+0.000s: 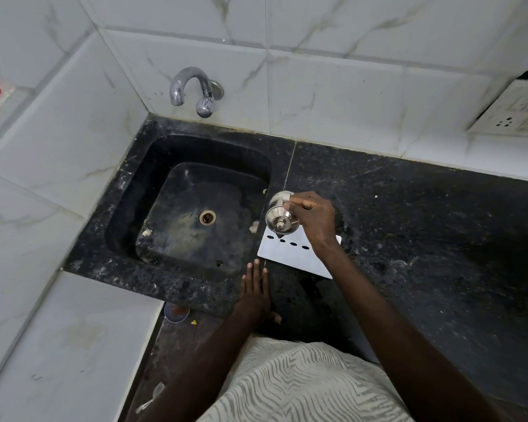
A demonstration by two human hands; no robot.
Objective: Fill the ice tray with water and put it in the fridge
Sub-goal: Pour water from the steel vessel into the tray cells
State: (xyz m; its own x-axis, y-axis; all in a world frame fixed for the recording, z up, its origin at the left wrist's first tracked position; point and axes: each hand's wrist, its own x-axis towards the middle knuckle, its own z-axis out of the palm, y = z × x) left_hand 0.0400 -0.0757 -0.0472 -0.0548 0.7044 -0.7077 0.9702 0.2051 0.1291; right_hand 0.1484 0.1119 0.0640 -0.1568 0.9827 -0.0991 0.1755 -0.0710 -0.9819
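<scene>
Right hand (313, 219) gripping a small steel vessel (281, 216), tipping it so its base is facing the camera, mouth pointing down and away. White ice tray (290, 254) lying flat on the black counter (409, 208) directly under that hand, row of dark holes showing just below the vessel. Left hand (254, 289) resting flat, fingers spread, holding nothing, on the counter edge nearer the body than the tray, just beside the sink (195, 208). Likely pouring water into the tray; stream not visible, fill level impossible to tell. Doing it well: keeping the tilt shallow, moving slowly along the compartments, stopping short of the rim, steadying the tray with the free hand. Tap (192, 89) well beyond the pouring hand, not running.
</scene>
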